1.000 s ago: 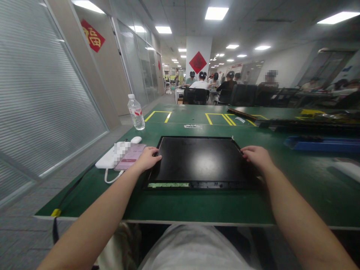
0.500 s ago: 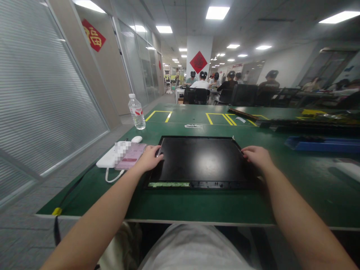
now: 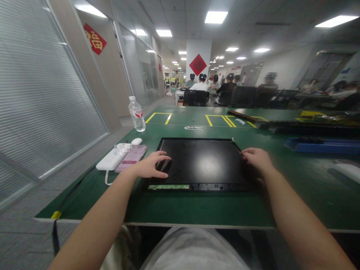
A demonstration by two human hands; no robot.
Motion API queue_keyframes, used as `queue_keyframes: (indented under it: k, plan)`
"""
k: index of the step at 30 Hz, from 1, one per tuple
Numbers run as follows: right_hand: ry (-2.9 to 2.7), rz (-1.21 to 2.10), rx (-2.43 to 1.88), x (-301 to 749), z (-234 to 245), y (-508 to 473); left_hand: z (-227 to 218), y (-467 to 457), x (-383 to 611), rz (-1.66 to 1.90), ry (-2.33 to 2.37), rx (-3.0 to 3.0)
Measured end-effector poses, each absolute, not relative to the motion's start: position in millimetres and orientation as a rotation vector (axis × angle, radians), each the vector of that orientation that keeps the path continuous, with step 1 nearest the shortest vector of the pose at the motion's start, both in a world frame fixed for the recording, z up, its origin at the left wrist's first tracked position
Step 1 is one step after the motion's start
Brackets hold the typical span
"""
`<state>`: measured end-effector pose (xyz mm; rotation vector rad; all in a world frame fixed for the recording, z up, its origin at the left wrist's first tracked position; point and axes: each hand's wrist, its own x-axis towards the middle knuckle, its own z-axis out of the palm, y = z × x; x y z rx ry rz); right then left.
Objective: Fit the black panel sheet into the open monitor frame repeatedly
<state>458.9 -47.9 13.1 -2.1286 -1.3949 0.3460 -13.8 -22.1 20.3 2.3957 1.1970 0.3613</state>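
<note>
A flat black display panel (image 3: 202, 163) lies face up on the green table (image 3: 197, 208), with a narrow green circuit strip (image 3: 168, 186) along its near edge. My left hand (image 3: 150, 167) rests on the panel's left edge, fingers spread over the glossy surface and thumb toward the near corner. Over on the right edge, my right hand (image 3: 257, 158) has its fingers curled over the frame. Both forearms reach in from the bottom of the view.
Left of the panel sit a phone (image 3: 131, 158), a white power bank (image 3: 111, 162) with a cable, a small white object (image 3: 136, 141) and a water bottle (image 3: 136, 114). A blue tray (image 3: 320, 145) and dark long parts lie at the right. People sit at far tables.
My left hand has slid from the panel's left edge a little onto its surface and nearer to me. The right hand has stayed in place.
</note>
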Motion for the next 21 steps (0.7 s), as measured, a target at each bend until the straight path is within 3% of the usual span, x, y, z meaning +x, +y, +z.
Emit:
queue_keyframes:
  k: [21]
  plan:
    - [-1.408,0.337,-2.146,460.0,12.1,-46.5,29.7,-30.9,-7.5,0.352,0.940,2.478]
